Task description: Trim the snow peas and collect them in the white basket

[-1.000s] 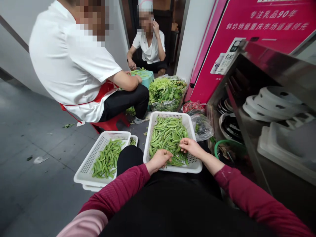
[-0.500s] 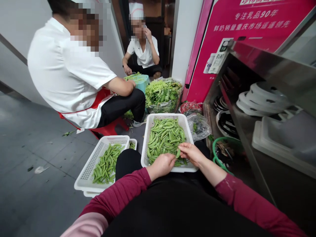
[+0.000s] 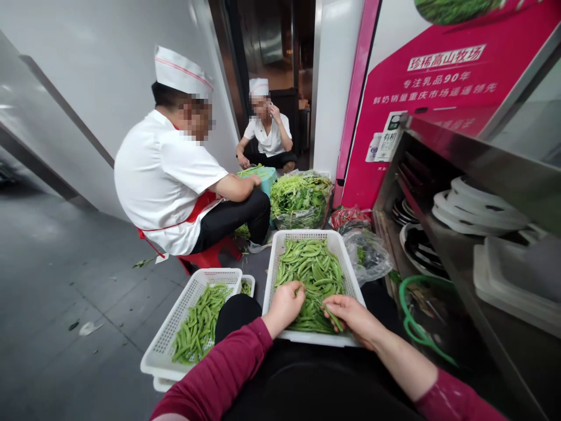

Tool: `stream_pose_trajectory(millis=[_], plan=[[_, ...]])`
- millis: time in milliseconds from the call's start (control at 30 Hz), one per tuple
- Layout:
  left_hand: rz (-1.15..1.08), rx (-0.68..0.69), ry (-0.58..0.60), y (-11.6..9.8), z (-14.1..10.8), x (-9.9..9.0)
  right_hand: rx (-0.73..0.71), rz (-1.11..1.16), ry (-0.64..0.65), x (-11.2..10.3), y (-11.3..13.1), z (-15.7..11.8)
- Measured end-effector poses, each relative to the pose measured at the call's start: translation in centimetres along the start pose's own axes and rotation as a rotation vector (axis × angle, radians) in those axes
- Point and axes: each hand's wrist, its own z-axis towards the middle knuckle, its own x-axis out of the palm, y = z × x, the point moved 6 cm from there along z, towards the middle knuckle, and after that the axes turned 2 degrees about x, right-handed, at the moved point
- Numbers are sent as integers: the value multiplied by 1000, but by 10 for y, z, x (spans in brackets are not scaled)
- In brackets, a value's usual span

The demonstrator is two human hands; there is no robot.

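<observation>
A white perforated basket (image 3: 270,266) rests on my lap, holding a heap of green pea pods (image 3: 309,263). Over the left side of the heap is my left hand (image 3: 286,305), its fingers curled into a pinch; whatever is between the fingertips is hidden. My right hand (image 3: 353,318), near the basket's front right corner, pinches one pea pod (image 3: 334,318) between thumb and fingers. The pod points down towards me. A second white basket (image 3: 164,345) beside my left knee contains more pea pods (image 3: 199,324).
A co-worker in white (image 3: 169,175) sits on a red stool (image 3: 210,255) at the left; another person (image 3: 268,134) crouches in the doorway. Leafy greens (image 3: 300,196) in a bag stand beyond the basket. At right are a green basket (image 3: 409,327) and a metal shelf (image 3: 464,234) with plates.
My hands have drawn apart: the left moved away over the heap, the right slightly towards me with a pod. The view has tilted up, so everything sits lower in the picture.
</observation>
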Motion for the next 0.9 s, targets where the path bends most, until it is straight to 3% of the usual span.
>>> stream_pose_trajectory(millis=[133, 300, 433, 533, 600, 700, 800, 900], plan=[[194, 258, 187, -29, -17, 15, -32, -6, 9, 1, -1, -1], [407, 418, 411, -45, -31, 27, -19, -80, 97, 4, -5, -5], [344, 527, 601, -49, -37, 28, 80, -331, 240, 7, -7, -14], [89, 514, 700, -51, -40, 28, 68, -577, 331, 14, -4, -24], [-201, 345, 695, -45, -37, 28, -27, -628, 315, 20, 2, -28], [-695, -150, 591, -22, -35, 36, -173, -412, 75, 12, 14, -25], [-1033, -523, 472, -2, -43, 49, -331, -119, -330, -31, 31, -17], [-1124, -691, 411, 13, -47, 55, -461, -155, -688, -81, 51, -9]])
